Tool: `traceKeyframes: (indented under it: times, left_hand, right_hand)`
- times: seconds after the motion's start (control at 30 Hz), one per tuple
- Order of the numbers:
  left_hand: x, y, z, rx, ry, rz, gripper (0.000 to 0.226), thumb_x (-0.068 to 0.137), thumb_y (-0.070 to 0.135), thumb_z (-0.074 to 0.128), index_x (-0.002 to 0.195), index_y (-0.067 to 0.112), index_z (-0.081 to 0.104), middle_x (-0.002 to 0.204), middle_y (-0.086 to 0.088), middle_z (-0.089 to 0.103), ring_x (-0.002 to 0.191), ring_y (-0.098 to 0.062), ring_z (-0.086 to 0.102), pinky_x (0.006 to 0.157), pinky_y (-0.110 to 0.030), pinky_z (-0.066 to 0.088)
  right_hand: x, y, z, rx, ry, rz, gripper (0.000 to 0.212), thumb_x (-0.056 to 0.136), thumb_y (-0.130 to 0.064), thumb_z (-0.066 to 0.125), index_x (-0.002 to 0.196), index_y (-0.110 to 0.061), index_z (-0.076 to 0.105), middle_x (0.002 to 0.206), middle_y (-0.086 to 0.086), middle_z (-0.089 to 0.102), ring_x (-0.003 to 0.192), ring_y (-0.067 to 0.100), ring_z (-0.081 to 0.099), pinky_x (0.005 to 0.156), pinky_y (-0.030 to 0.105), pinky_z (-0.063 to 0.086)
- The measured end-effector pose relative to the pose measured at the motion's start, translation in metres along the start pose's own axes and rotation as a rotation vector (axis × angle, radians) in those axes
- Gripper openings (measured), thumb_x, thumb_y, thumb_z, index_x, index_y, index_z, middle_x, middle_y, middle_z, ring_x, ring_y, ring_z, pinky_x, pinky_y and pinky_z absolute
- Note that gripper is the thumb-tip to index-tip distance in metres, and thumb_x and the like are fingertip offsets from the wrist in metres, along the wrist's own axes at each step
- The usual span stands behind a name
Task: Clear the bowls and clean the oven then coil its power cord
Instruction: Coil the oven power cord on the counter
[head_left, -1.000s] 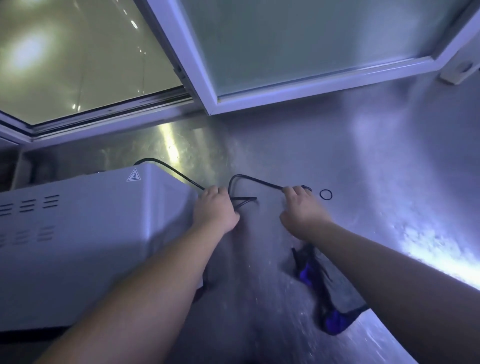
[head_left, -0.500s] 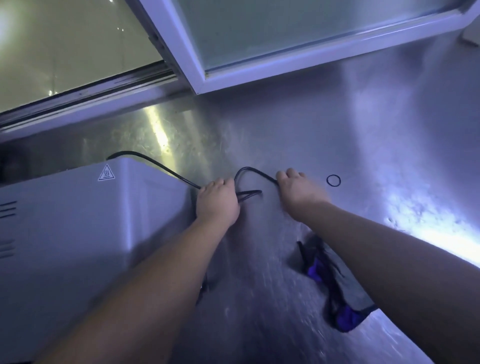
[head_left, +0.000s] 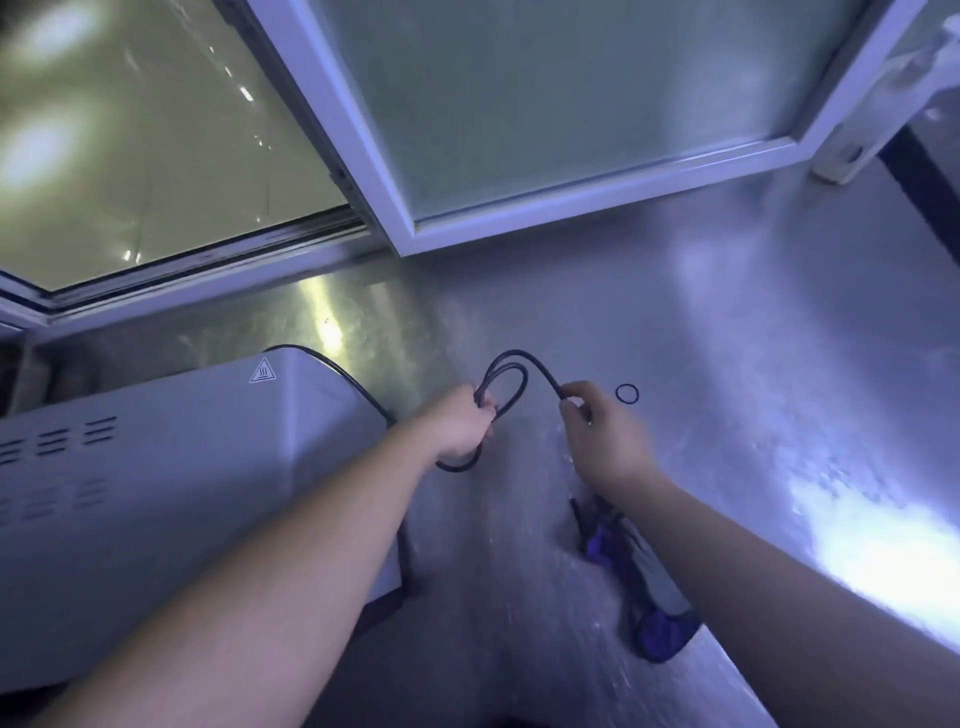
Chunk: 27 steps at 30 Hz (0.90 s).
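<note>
Steel counter (head_left: 727, 364) under a window, oven (head_left: 156, 493) at left, no bowls in sight — coiling is under way. Left hand (head_left: 462, 423) grips two loops of power cord (head_left: 511, 364); right hand (head_left: 597, 431) pinches its loose length — more remains to wind.

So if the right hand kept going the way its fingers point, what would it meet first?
Probably the small black ring lying on the steel counter just beyond the right hand, which pinches the power cord. Depth is unclear; it might pass above it.
</note>
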<state>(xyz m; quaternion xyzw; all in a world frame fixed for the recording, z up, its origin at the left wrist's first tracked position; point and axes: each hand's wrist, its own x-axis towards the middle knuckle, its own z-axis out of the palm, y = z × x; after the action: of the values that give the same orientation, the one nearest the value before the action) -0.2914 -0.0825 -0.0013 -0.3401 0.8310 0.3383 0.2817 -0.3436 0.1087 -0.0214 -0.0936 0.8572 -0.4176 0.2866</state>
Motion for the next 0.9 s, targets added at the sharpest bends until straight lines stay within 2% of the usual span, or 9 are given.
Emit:
traceKeyframes:
  times: [0.1, 0.2, 0.27, 0.4, 0.47, 0.57, 0.7, 0.8, 0.9]
  left_hand:
    - [-0.03, 0.021, -0.01, -0.293, -0.036, -0.041, 0.026, 0.105, 0.011, 0.036, 0.122, 0.02, 0.054, 0.097, -0.009, 0.074, 0.076, -0.021, 0.07, 0.063, -0.026, 0.047]
    - [-0.052, 0.033, -0.019, -0.375, -0.016, -0.062, 0.031, 0.104, 0.007, 0.034, 0.125, 0.018, 0.055, 0.092, -0.008, 0.069, 0.063, -0.015, 0.062, 0.052, -0.022, 0.042]
    - [-0.067, 0.039, -0.023, -0.435, -0.02, -0.081, 0.03, 0.1, 0.008, 0.037, 0.121, 0.018, 0.057, 0.085, -0.007, 0.068, 0.063, -0.016, 0.063, 0.055, -0.024, 0.042]
    - [-0.092, 0.046, -0.029, -0.397, -0.085, 0.017, 0.018, 0.088, 0.01, 0.047, 0.103, 0.016, 0.057, 0.08, -0.01, 0.065, 0.066, -0.021, 0.064, 0.059, -0.028, 0.041]
    - [-0.098, 0.046, -0.032, -0.378, -0.089, 0.076, 0.016, 0.087, 0.009, 0.059, 0.102, 0.015, 0.058, 0.079, -0.009, 0.069, 0.065, -0.021, 0.066, 0.057, -0.027, 0.042]
    - [-0.101, 0.045, -0.032, -0.35, -0.019, 0.111, 0.033, 0.081, 0.016, 0.076, 0.111, 0.017, 0.062, 0.077, -0.005, 0.076, 0.061, -0.018, 0.068, 0.067, -0.03, 0.051]
    - [-0.105, 0.048, -0.02, -0.193, 0.147, 0.109, 0.022, 0.083, 0.039, 0.068, 0.099, 0.024, 0.064, 0.075, -0.001, 0.074, 0.056, -0.014, 0.067, 0.065, -0.029, 0.049]
    - [-0.111, 0.051, -0.018, -0.305, 0.084, 0.095, 0.018, 0.092, 0.029, 0.058, 0.086, 0.016, 0.069, 0.075, -0.003, 0.069, 0.058, -0.021, 0.067, 0.075, -0.035, 0.055]
    - [-0.118, 0.054, -0.022, -0.437, 0.016, 0.039, 0.019, 0.094, 0.023, 0.058, 0.082, 0.014, 0.069, 0.078, -0.003, 0.067, 0.065, -0.024, 0.062, 0.068, -0.033, 0.046]
  right_hand:
    - [-0.026, -0.018, -0.004, 0.11, 0.034, -0.02, 0.019, 0.104, -0.029, 0.044, 0.116, -0.031, 0.058, 0.079, -0.002, 0.067, 0.064, 0.009, 0.061, 0.05, 0.016, 0.041]
    - [-0.05, -0.036, -0.006, 0.222, 0.049, -0.04, 0.017, 0.103, -0.029, 0.046, 0.118, -0.03, 0.053, 0.084, -0.008, 0.07, 0.056, 0.001, 0.059, 0.049, 0.014, 0.042]
    - [-0.063, -0.047, -0.006, 0.29, 0.04, -0.04, 0.015, 0.102, -0.026, 0.047, 0.116, -0.029, 0.051, 0.086, -0.008, 0.072, 0.058, 0.005, 0.062, 0.053, 0.019, 0.051]
    - [-0.081, -0.059, -0.006, 0.444, -0.015, -0.027, 0.009, 0.102, -0.02, 0.051, 0.108, -0.026, 0.05, 0.082, 0.004, 0.072, 0.06, 0.019, 0.064, 0.063, 0.046, 0.064]
    - [-0.086, -0.061, -0.008, 0.465, -0.023, -0.039, 0.012, 0.101, -0.019, 0.052, 0.1, -0.031, 0.049, 0.077, 0.005, 0.071, 0.06, 0.022, 0.063, 0.062, 0.047, 0.064]
    - [-0.093, -0.062, -0.01, 0.464, -0.045, -0.041, 0.013, 0.1, -0.02, 0.054, 0.097, -0.032, 0.05, 0.078, 0.007, 0.072, 0.062, 0.024, 0.066, 0.065, 0.047, 0.064]
    - [-0.102, -0.064, -0.012, 0.439, -0.093, -0.069, 0.014, 0.1, -0.02, 0.052, 0.095, -0.032, 0.048, 0.083, 0.002, 0.074, 0.062, 0.025, 0.073, 0.072, 0.05, 0.063]
    - [-0.106, -0.067, -0.015, 0.377, -0.087, -0.099, 0.011, 0.101, -0.022, 0.051, 0.096, -0.03, 0.045, 0.086, -0.001, 0.073, 0.061, 0.022, 0.074, 0.072, 0.046, 0.062]
    - [-0.105, -0.068, -0.016, 0.287, -0.069, -0.106, 0.008, 0.101, -0.023, 0.048, 0.097, -0.029, 0.045, 0.087, -0.001, 0.071, 0.061, 0.018, 0.074, 0.072, 0.044, 0.06]
